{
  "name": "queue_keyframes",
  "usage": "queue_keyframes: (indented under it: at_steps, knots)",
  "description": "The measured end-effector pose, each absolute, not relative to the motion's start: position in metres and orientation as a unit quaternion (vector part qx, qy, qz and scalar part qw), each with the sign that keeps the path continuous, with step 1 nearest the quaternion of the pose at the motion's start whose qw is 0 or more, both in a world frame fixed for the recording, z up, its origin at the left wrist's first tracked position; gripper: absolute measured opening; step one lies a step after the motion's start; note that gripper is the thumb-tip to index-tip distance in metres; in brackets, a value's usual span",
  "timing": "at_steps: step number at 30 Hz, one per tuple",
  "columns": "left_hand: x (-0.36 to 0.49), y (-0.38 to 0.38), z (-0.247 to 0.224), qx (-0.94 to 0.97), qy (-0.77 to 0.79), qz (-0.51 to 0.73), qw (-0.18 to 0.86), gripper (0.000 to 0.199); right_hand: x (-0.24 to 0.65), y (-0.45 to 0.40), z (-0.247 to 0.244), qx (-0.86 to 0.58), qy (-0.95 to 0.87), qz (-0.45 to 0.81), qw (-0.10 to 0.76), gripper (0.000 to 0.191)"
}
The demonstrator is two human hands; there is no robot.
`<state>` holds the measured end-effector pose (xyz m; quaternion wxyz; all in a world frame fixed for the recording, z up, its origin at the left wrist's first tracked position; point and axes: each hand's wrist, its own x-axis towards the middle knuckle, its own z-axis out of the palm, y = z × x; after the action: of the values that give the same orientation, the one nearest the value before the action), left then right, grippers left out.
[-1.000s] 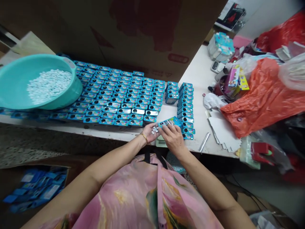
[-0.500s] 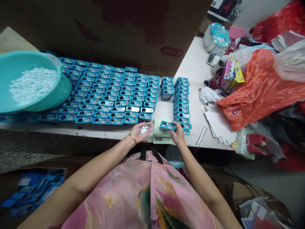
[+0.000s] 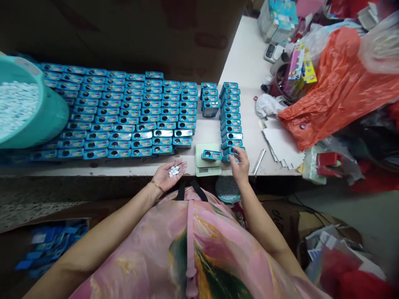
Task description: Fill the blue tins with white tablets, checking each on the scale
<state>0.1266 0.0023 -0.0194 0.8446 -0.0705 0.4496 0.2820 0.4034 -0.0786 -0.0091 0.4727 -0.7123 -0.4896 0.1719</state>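
"What's at the far left?"

"A teal basin [image 3: 52, 110] of white pieces, partly out of view. Just right of it, a block of blue tins [image 3: 120, 112] stands in close rows on the counter [image 3: 246, 104]."

"And the left hand [image 3: 164, 176]?"

"Palm up and spread flat, with a few white pellets [image 3: 173, 171] lying on it."

"Next along?"

"A pale green scale [image 3: 212, 164], with one blue tin [image 3: 212, 155] sitting on top, untouched by either hand."

"How's the right hand's grip?"

"The right hand [image 3: 240, 168] is at the near end of a single column of tins [image 3: 231, 120], fingers curved. Whether it's closed on one, I can't tell."

"Beyond that?"

"A silver tube [image 3: 259, 162], then an orange plastic bag [image 3: 336, 91]."
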Motion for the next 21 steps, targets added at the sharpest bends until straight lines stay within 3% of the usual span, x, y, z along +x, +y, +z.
queue_keyframes:
  at_steps: [8, 21]
  knots:
    - [0.128, 0.003, -0.02, -0.069, 0.451, 0.282, 0.844, 0.027, 0.412, -0.081, -0.001, -0.735, -0.441, 0.108, 0.503, 0.023]
    - [0.131, -0.001, -0.014, -0.034, 0.446, 0.278, 0.85, 0.031, 0.392, -0.07, 0.005, -0.708, -0.541, 0.09, 0.445, 0.019]
